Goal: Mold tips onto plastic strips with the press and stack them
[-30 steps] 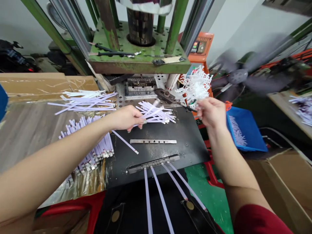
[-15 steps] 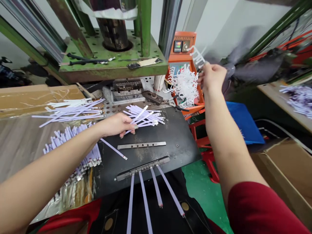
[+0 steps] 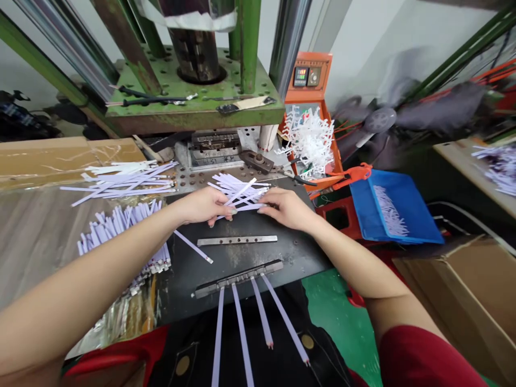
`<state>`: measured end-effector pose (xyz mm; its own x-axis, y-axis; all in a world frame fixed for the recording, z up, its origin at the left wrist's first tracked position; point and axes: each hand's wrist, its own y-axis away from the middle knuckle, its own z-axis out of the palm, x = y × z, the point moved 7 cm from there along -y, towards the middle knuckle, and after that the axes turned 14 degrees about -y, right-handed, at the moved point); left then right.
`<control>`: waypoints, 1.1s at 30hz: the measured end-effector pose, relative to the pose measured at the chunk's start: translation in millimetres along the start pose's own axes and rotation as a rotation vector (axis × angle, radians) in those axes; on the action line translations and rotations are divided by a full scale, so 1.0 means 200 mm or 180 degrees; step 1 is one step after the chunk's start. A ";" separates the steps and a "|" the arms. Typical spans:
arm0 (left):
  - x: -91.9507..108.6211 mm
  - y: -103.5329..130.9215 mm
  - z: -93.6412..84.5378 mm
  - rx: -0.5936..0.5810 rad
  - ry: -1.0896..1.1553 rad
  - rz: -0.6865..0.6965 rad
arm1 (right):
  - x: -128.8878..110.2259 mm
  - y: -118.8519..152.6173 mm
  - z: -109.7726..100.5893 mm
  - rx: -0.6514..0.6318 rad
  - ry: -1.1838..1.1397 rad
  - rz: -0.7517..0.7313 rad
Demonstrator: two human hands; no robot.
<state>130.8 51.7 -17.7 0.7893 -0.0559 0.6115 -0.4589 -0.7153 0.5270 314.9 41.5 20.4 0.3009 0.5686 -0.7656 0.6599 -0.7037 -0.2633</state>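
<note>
Both my hands are over a loose pile of lavender flat cables (image 3: 231,185) on the dark metal tabletop. My left hand (image 3: 209,207) pinches a flat cable near the pile's lower left. At the lower right of the pile, my right hand (image 3: 288,208) has thumb and fingers closed on the end of a flat cable. Nearer my body lies a slotted metal mould bar (image 3: 238,279), with several lavender cables seated in it and hanging over my lap. Between it and the pile sits a flat metal bar with holes (image 3: 237,241).
A green press (image 3: 193,115) stands behind the tabletop. An orange control box (image 3: 310,94) holds a heap of white plastic scraps (image 3: 309,140). More cables (image 3: 124,231) are stacked at left. A blue bin (image 3: 419,209) and a cardboard box (image 3: 475,290) stand at right, near a fan (image 3: 379,121).
My right hand has come down and left from above the orange box to the cable pile. The branched white plastic scrap it held is out of it. My left hand stays at the pile.
</note>
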 end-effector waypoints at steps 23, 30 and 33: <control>-0.26 0.63 -0.41 0.2474 -0.2528 -0.0736 | -0.27 0.31 0.07 -0.0239 0.0184 0.0276; 0.02 0.66 0.31 0.0415 -0.2300 0.0716 | -0.24 0.49 0.24 -0.0830 0.0234 0.0299; 0.08 0.68 0.47 0.0646 -0.2881 0.0945 | -0.28 0.49 0.29 -0.0896 0.0494 -0.0007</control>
<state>119.5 -112.0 7.9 0.7067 -0.7070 -0.0265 -0.6778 -0.6873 0.2611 323.2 -83.5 3.4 0.3864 0.6435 -0.6607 0.8187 -0.5692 -0.0757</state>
